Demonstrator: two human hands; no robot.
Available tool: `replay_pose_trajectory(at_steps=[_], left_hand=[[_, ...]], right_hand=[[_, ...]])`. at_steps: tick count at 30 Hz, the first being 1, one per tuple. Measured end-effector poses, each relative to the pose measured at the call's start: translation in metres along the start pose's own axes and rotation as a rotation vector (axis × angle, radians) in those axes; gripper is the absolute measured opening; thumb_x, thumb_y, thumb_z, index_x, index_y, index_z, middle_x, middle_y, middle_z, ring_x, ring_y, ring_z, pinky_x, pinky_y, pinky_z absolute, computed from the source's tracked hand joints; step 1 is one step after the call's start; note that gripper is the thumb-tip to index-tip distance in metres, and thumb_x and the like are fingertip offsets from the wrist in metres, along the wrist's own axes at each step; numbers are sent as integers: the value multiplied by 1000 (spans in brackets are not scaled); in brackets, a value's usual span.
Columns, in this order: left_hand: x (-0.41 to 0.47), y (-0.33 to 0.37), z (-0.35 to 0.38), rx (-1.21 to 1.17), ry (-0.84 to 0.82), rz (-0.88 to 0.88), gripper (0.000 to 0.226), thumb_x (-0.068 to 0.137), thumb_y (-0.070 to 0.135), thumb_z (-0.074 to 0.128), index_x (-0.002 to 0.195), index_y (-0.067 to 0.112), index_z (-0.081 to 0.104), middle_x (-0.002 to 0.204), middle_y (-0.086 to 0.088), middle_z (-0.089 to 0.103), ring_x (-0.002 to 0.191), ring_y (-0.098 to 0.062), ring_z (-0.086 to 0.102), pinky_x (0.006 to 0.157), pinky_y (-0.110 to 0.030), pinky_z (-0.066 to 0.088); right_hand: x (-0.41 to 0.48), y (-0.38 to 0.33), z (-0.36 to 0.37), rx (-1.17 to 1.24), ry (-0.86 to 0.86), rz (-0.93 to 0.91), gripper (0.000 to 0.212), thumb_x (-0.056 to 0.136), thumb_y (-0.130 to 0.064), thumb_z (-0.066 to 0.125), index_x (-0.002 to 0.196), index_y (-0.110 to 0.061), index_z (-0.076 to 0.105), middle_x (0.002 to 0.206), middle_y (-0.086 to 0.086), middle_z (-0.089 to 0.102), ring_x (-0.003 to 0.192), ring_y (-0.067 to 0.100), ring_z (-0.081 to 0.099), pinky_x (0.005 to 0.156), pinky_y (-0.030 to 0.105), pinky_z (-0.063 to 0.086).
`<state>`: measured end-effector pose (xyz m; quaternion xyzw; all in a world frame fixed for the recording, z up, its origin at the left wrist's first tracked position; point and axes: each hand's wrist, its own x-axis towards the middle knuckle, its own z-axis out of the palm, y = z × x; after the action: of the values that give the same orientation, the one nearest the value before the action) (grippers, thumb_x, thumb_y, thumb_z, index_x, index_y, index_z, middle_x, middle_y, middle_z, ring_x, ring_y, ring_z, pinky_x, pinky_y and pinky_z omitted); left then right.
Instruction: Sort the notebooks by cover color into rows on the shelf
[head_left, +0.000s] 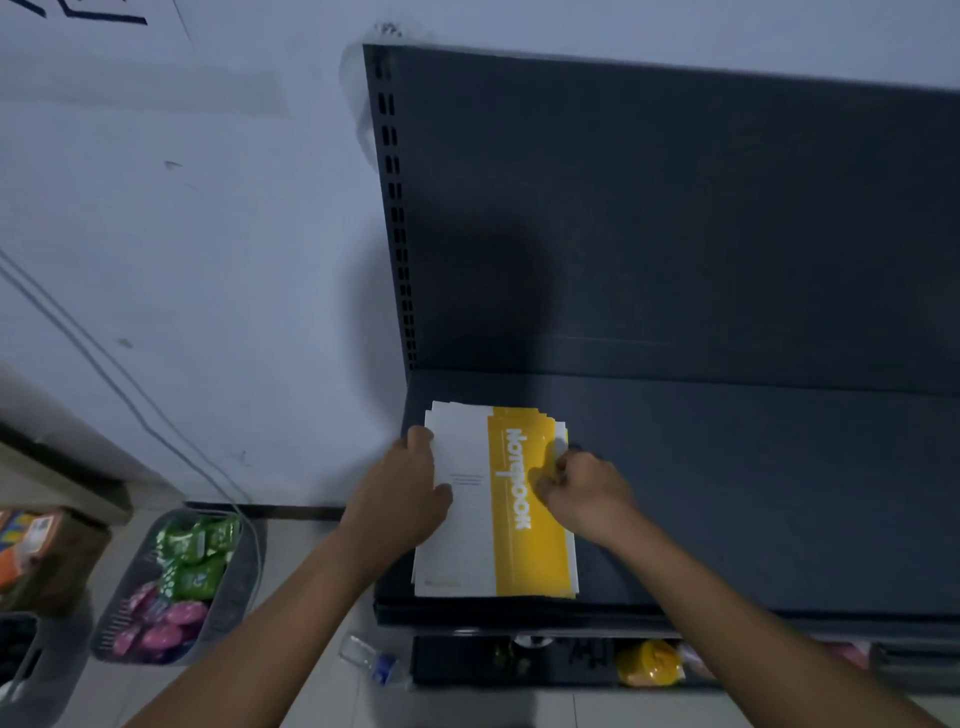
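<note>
Pale wall (182, 260) behind; dark shelf (753, 493) with a slotted back panel stands against it. Tiled floor (467, 706) below, grey basket (249, 587) of green and pink packets at left. Notebook stack (524, 545), yellow-and-white cover on top, lies flat at the shelf's front-left corner. Left hand (410, 499) grips the stack's left edge, fingers curled over it; right hand (587, 493) fingers pinch the right edge. Clear bottle (371, 660) lies by the shelf base.

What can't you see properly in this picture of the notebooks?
- Head view: the covers lower in the stack are hidden by the top notebook; only their edges show.
- Head view: the right hand curls its fingertips under its knuckles, so its grip on the edge is unclear.
- Head view: things on the lower shelf are dark, blurred and cut off by the upper shelf.
</note>
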<state>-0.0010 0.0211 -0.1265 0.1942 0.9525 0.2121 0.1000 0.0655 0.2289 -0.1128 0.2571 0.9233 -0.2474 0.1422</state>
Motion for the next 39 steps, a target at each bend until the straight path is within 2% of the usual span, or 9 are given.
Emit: replay_pose_trajectory(at_steps=[5,8,13,18,24,29,32,35,39], left_hand=[[9,1,-7,8,-43,-106,30,87,33,65,98,18,42,89,6,52,75,-11,48,52,-18,33],[10,3,-7,123,-62,-102,27,87,43,63,87,18,51,82,7,54,71,-11,51,53,-22,36],[4,8,-5,217,-50,-96,40,86,52,64,75,22,40,70,9,44,58,-5,39,46,-20,25],[-2,14,-4,227,-93,-82,42,84,56,65,74,23,41,68,10,45,58,-5,41,54,-24,36],[-12,20,-2,197,-59,-57,43,86,52,65,69,24,37,67,11,44,56,-2,40,47,-19,28],[-21,26,7,159,2,-58,37,89,44,63,69,23,40,73,8,47,59,-3,40,47,-16,22],[-24,26,9,112,-4,-105,36,88,42,65,69,23,41,77,6,50,63,-3,40,48,-15,23],[-24,29,6,-9,-31,-200,36,83,41,70,71,18,46,71,9,53,60,-2,45,44,-15,27],[-21,33,1,-109,-69,-246,35,81,42,72,72,18,49,72,9,57,62,-2,51,43,-16,30]], right_hand=[[3,-1,5,-32,-22,-52,24,93,-38,52,86,-16,46,93,4,56,86,27,64,59,29,41],[-2,-2,6,-73,-44,-56,24,92,-41,52,93,-17,49,101,3,58,93,26,63,70,34,49],[-6,4,7,-46,-105,-47,31,93,-40,55,105,-12,48,99,4,59,92,24,62,68,32,49],[-10,5,7,-35,-129,3,53,93,-45,57,129,-8,47,113,5,62,98,23,64,79,36,56],[-16,12,9,-19,-152,37,52,92,-45,56,125,-5,50,86,3,69,60,15,71,68,38,63],[-18,14,10,-4,-170,57,41,91,-44,56,111,-8,57,71,3,72,53,15,71,69,38,63],[-19,15,12,18,-151,44,45,90,-44,60,120,-10,53,90,3,71,65,17,72,71,38,62],[-20,12,16,-13,-108,26,61,88,-45,64,136,-12,44,119,2,63,101,22,65,85,40,58],[-20,11,16,-37,-98,22,66,88,-47,62,139,-12,40,126,3,61,114,26,60,91,41,54]])
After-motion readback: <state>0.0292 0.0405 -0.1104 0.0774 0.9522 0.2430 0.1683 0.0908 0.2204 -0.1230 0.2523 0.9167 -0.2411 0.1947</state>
